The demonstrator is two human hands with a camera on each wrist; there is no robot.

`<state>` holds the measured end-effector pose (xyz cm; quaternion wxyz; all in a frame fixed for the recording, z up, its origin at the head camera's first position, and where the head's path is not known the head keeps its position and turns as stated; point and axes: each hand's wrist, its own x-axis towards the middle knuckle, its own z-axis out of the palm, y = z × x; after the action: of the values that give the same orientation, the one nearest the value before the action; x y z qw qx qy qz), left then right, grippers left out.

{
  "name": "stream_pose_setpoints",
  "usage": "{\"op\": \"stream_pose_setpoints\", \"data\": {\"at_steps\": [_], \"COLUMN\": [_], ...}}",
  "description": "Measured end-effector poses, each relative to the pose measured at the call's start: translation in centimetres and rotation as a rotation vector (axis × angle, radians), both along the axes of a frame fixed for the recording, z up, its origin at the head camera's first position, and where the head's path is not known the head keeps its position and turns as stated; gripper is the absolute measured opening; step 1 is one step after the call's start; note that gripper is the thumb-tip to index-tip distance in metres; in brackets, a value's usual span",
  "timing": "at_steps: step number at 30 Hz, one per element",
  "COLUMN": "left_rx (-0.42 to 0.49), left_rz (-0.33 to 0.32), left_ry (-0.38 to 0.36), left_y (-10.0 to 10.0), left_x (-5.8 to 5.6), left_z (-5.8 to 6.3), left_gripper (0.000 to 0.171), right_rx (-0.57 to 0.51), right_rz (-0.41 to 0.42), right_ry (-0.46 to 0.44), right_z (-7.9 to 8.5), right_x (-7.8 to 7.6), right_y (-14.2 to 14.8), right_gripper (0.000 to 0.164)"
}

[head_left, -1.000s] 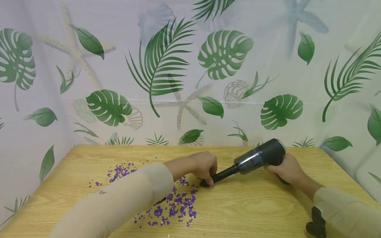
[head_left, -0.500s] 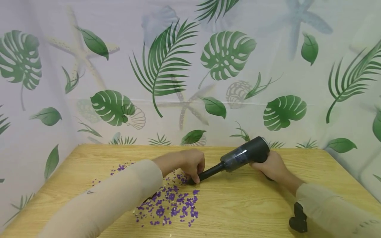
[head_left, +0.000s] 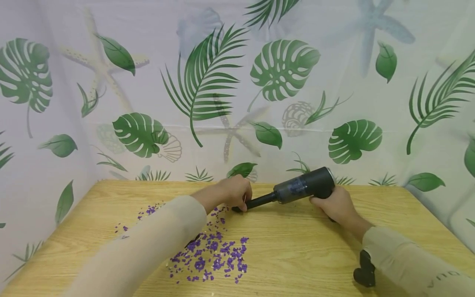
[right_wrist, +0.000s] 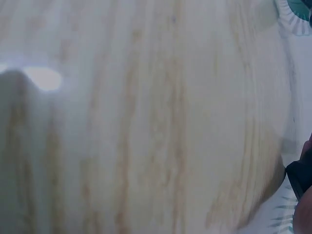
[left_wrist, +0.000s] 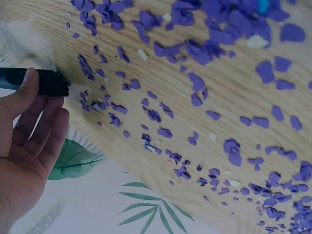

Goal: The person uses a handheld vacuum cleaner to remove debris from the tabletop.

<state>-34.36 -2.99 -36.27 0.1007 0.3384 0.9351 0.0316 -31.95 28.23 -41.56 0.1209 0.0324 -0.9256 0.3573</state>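
Note:
A black handheld vacuum cleaner [head_left: 323,181] with a see-through dust cup [head_left: 295,187] slants over the far half of the table in the head view. My right hand [head_left: 339,206] grips its handle from the right. At the other end, my left hand [head_left: 237,192] pinches the narrow black nozzle [head_left: 261,201] near its tip, thumb on one side and fingers behind. Small purple scraps [head_left: 214,246] lie scattered left of and nearer than the nozzle. In the left wrist view the bristled nozzle tip [left_wrist: 61,84] is right beside several scraps [left_wrist: 234,151]. Purplish bits show inside the cup.
The wood-grain table [head_left: 297,255] ends at a leaf-print cloth backdrop [head_left: 282,152]. A smaller patch of scraps [head_left: 150,209] lies farther left, partly behind the left sleeve [head_left: 148,247]. A black device [head_left: 365,272] hangs under the right sleeve.
Both hands have moved the vacuum left, then toward the back of the table. Fewer scraps lie where the nozzle was half a second ago.

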Motion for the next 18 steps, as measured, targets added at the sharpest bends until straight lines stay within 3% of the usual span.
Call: {"op": "stream_pose_setpoints", "data": {"at_steps": [9,18], "left_rx": [0.038,0.048], "left_rz": [0.065,0.109], "left_ry": [0.1,0.07], "left_y": [1.2,0.0], "left_x": [-2.0,-2.4], "left_z": [-1.1,-0.6], "left_gripper": [0.02,0.017], "right_rx": [0.06,0.074], "right_rz": [-0.12,-0.107], "right_ry": [-0.016,0.004], "right_z": [0.2,-0.3], "right_x": [-0.5,-1.9], "right_y": [0.8,-0.4], "right_gripper": [0.035,0.035]}}
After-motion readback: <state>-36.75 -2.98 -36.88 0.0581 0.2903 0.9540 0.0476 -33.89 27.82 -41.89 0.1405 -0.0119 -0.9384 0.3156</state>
